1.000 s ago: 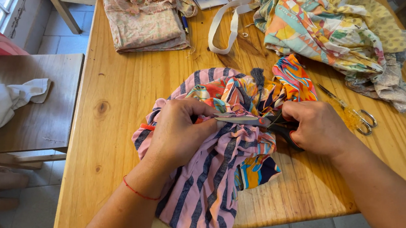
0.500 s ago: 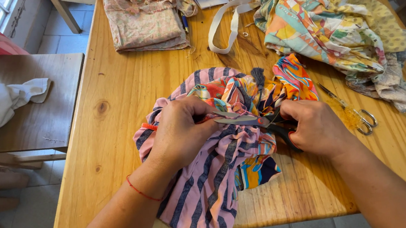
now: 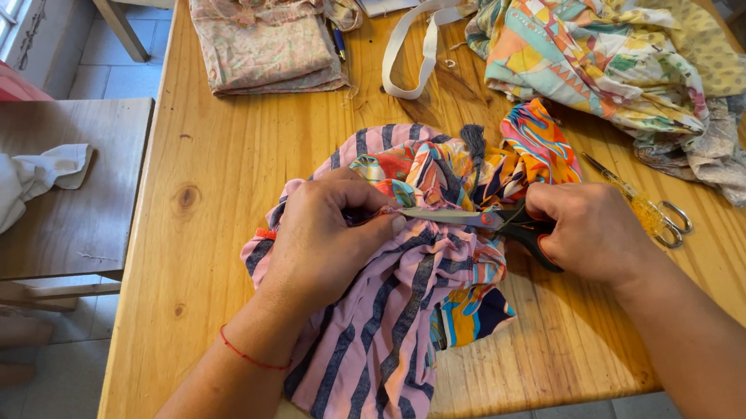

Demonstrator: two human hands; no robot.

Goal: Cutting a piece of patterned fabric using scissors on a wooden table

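The left hand [image 3: 321, 243] presses down on the pink striped cloth [image 3: 378, 347] bunched on the wooden counter [image 3: 204, 181]; just right of it the right hand [image 3: 593, 233] grips black-handled scissors [image 3: 476, 220], blades pointing at the left thumb, and a yellow-handled tool [image 3: 645, 208] lies beyond

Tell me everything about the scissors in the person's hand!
The scissors have grey metal blades and dark handles with a bit of red. The right hand grips the handles. The blades lie nearly level, pointing left toward the left hand, which pinches the pink striped fabric. The tips reach its fingertips, over bunched colourful cloth.
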